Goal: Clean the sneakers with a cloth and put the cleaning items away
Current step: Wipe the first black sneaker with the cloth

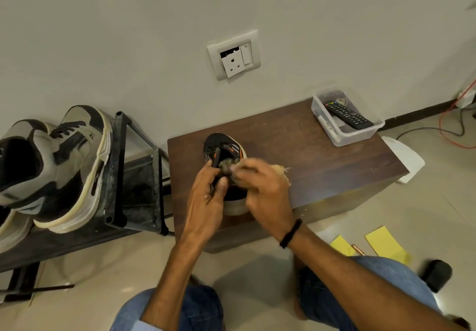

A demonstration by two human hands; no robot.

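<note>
Down on the dark brown wooden tabletop (296, 150), near its left edge, sits a black sneaker with orange marks and a cream sole (224, 147), toe pointing toward the wall. The left hand (208, 196) is on it, fingers and thumb curled around the shoe's black lace at the opening. The right hand (262, 186), blurred, is bunched around a frayed beige cloth (280, 169) and presses it against the upper of the shoe, just beside the left thumb. A black beaded wristband (291, 232) circles the right wrist.

At the far right corner of the tabletop stands a clear plastic tub (345, 137) with a black remote control (346, 114) lying across it. Off to the left, a dark metal shoe rack (134, 176) carries grey-and-black high-top sneakers (64, 165). Yellow paper sheets (386, 244) lie on the pale tiled floor (257, 266) beside the person's right knee.
</note>
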